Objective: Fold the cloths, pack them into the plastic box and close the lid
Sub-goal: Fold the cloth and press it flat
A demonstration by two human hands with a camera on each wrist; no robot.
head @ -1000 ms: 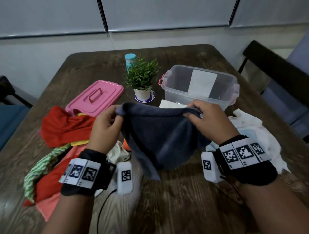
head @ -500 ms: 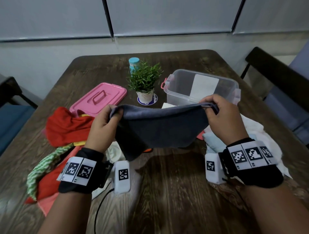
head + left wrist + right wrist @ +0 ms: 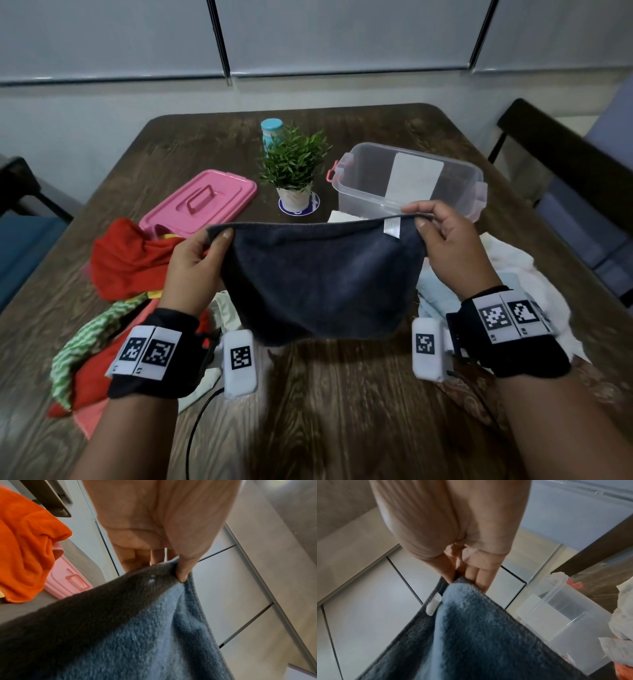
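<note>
Both hands up — left hand and right hand each pinch a top corner of the dark blue cloth, thumb against fingers, stretched above the table — clear plastic box open just behind.

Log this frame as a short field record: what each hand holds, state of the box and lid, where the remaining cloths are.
left hand: pinches one top corner of the dark blue towel
right hand: pinches the other top corner, beside a white tag
towel: held spread above the table, hanging down
plastic box: open, clear
pink lid: off, lying flat, left of the potted plant
unfolded cloths: red cloth and green patterned cloth at left; white cloth at right
</note>
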